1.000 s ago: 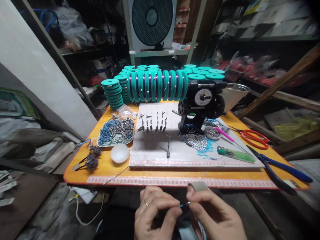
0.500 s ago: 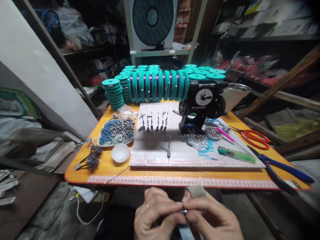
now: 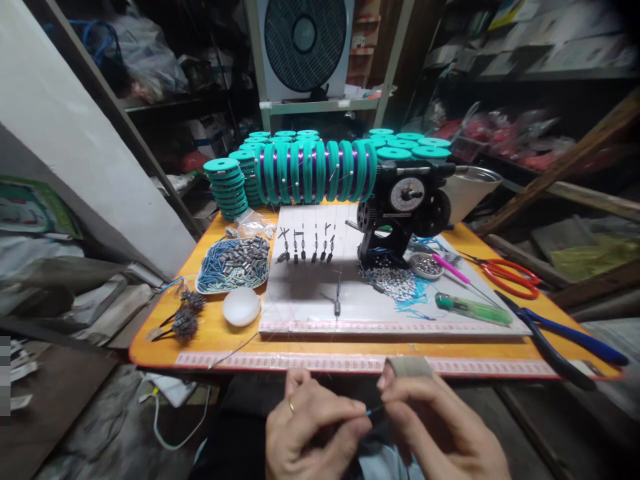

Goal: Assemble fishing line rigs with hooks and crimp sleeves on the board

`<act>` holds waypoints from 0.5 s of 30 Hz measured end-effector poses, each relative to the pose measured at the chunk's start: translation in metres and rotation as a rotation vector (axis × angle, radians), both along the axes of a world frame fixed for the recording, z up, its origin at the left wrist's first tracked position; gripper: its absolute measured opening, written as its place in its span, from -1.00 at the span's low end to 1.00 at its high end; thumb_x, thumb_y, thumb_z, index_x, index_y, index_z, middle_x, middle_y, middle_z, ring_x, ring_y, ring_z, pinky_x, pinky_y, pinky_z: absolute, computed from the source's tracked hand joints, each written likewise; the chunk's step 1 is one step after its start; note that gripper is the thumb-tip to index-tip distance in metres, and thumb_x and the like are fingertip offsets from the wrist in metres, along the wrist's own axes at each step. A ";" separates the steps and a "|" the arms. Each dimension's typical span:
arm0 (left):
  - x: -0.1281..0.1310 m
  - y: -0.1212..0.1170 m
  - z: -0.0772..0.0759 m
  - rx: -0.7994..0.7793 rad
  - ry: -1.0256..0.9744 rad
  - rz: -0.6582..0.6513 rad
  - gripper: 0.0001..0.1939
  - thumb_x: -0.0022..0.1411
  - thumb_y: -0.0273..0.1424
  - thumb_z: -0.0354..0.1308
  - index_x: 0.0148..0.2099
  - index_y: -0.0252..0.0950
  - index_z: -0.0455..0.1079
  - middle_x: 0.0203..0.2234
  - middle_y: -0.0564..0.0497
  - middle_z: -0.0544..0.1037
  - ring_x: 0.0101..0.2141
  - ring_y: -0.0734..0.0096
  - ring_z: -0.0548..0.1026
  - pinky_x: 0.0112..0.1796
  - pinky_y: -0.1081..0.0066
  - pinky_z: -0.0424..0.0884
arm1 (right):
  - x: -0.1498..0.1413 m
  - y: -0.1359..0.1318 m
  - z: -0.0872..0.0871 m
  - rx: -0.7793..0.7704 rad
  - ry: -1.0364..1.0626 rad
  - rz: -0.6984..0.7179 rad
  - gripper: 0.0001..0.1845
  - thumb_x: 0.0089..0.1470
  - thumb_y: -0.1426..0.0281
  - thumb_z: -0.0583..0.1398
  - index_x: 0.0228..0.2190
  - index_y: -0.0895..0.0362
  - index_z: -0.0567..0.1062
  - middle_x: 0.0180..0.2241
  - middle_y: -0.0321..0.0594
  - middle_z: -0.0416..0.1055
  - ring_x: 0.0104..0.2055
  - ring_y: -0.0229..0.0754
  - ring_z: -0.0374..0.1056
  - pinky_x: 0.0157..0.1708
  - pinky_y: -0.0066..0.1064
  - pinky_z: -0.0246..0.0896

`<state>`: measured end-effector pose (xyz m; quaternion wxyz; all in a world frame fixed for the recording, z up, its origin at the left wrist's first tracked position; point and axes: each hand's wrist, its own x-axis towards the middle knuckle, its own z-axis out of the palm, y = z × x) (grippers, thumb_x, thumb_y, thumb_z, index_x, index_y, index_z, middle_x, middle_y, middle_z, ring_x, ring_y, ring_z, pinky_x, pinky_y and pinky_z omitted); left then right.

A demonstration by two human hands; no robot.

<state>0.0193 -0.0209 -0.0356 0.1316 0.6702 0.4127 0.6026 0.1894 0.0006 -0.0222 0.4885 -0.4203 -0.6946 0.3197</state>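
In front of the table's near edge, my left hand (image 3: 317,427) pinches a small blue piece (image 3: 369,413) between thumb and forefinger; a gold ring is on one finger. My right hand (image 3: 445,420), with a tan wrap (image 3: 409,367) on a finger, pinches a thin dark piece (image 3: 378,407) that runs up to the blue one. Their exact kind is too small to tell. Beyond the hands, a lead sinker (image 3: 337,307) hangs over the white board (image 3: 305,313). Behind it, teal foam spools (image 3: 315,170) wound with line sit on a black winding machine (image 3: 393,220).
A tray (image 3: 200,290) of sinkers and blue sleeves stands left, beside a white cup (image 3: 241,307). Rightward lie a green cutter (image 3: 473,310), red-handled scissors (image 3: 510,273), blue-handled pliers (image 3: 565,340) and a pink-handled tool (image 3: 450,268). A measuring tape (image 3: 320,362) lines the front edge.
My hands have drawn slightly apart, the right one moving rightward. The small blue piece stays at my left fingertips, and a thin dark piece now shows between the hands.
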 end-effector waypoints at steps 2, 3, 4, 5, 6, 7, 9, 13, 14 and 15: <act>-0.008 0.007 0.009 0.005 0.107 0.079 -0.91 0.28 -0.51 0.25 -0.18 -0.21 0.47 -0.45 0.15 0.60 -0.48 0.50 0.51 -0.12 0.25 0.23 | 0.005 0.013 0.000 0.103 -0.125 -0.090 -0.91 0.23 0.43 0.20 -0.30 0.01 0.50 -0.34 -0.34 0.49 -0.29 -0.28 0.48 -0.32 -0.58 0.37; -0.012 0.013 0.014 0.011 0.164 0.117 -0.92 0.30 -0.51 0.23 -0.20 -0.21 0.48 -0.45 0.13 0.59 -0.46 0.48 0.50 -0.14 0.23 0.21 | 0.007 0.022 -0.001 0.181 -0.200 -0.137 -0.93 0.24 0.43 0.19 -0.29 0.03 0.49 -0.32 -0.31 0.48 -0.25 -0.26 0.46 -0.27 -0.54 0.35; -0.017 0.019 0.019 0.025 0.225 0.141 -0.91 0.31 -0.51 0.22 -0.21 -0.21 0.49 -0.46 0.12 0.57 -0.45 0.46 0.48 -0.17 0.22 0.20 | 0.010 0.031 -0.002 0.266 -0.277 -0.181 -0.93 0.25 0.42 0.18 -0.28 0.05 0.48 -0.31 -0.28 0.47 -0.24 -0.23 0.43 -0.25 -0.48 0.33; -0.023 0.026 0.023 0.024 0.283 0.155 -0.90 0.30 -0.52 0.21 -0.21 -0.22 0.50 -0.45 0.10 0.57 -0.42 0.43 0.48 -0.19 0.23 0.20 | 0.013 0.040 -0.002 0.344 -0.348 -0.221 -0.93 0.26 0.42 0.16 -0.27 0.08 0.47 -0.32 -0.24 0.44 -0.25 -0.20 0.39 -0.25 -0.43 0.30; -0.028 0.033 0.027 0.022 0.341 0.153 -0.89 0.30 -0.53 0.22 -0.19 -0.22 0.51 -0.44 0.08 0.56 -0.40 0.41 0.46 -0.20 0.23 0.21 | 0.016 0.049 -0.003 0.411 -0.411 -0.252 -0.92 0.27 0.41 0.15 -0.27 0.11 0.47 -0.33 -0.21 0.42 -0.27 -0.17 0.35 -0.25 -0.37 0.27; -0.034 0.039 0.030 0.022 0.403 0.150 -0.89 0.29 -0.53 0.22 -0.19 -0.23 0.51 -0.43 0.05 0.55 -0.39 0.38 0.45 -0.22 0.23 0.21 | 0.019 0.056 -0.004 0.458 -0.460 -0.275 -0.89 0.28 0.40 0.15 -0.26 0.14 0.47 -0.35 -0.18 0.40 -0.28 -0.13 0.30 -0.24 -0.31 0.24; -0.044 0.050 0.034 0.014 0.523 0.135 -0.92 0.29 -0.52 0.21 -0.20 -0.28 0.51 -0.42 0.01 0.53 -0.37 0.34 0.43 -0.24 0.24 0.22 | 0.024 0.066 -0.005 0.495 -0.510 -0.291 -0.85 0.28 0.38 0.15 -0.29 0.19 0.49 -0.36 -0.13 0.37 -0.28 -0.08 0.25 -0.22 -0.23 0.20; -0.055 0.060 0.035 -0.035 0.669 0.104 -0.90 0.34 -0.50 0.14 -0.25 -0.33 0.48 -0.39 -0.03 0.50 -0.36 0.30 0.39 -0.27 0.27 0.25 | 0.023 0.062 -0.003 0.550 -0.553 -0.315 -0.78 0.26 0.36 0.17 -0.19 0.26 0.53 -0.22 0.01 0.41 -0.16 0.02 0.26 -0.11 -0.13 0.19; -0.056 0.060 0.035 -0.051 0.685 0.099 -0.89 0.34 -0.50 0.14 -0.25 -0.33 0.48 -0.39 -0.03 0.49 -0.35 0.30 0.39 -0.27 0.28 0.26 | 0.020 0.056 -0.002 0.567 -0.544 -0.330 -0.76 0.26 0.38 0.18 -0.13 0.27 0.53 -0.18 0.03 0.41 -0.13 0.02 0.27 -0.09 -0.15 0.19; -0.056 0.060 0.034 -0.068 0.696 0.096 -0.88 0.35 -0.49 0.13 -0.25 -0.33 0.47 -0.38 -0.03 0.49 -0.35 0.29 0.39 -0.27 0.28 0.26 | 0.015 0.050 -0.001 0.571 -0.530 -0.316 -0.74 0.25 0.40 0.18 -0.06 0.27 0.51 -0.17 0.02 0.41 -0.13 -0.01 0.30 -0.10 -0.20 0.20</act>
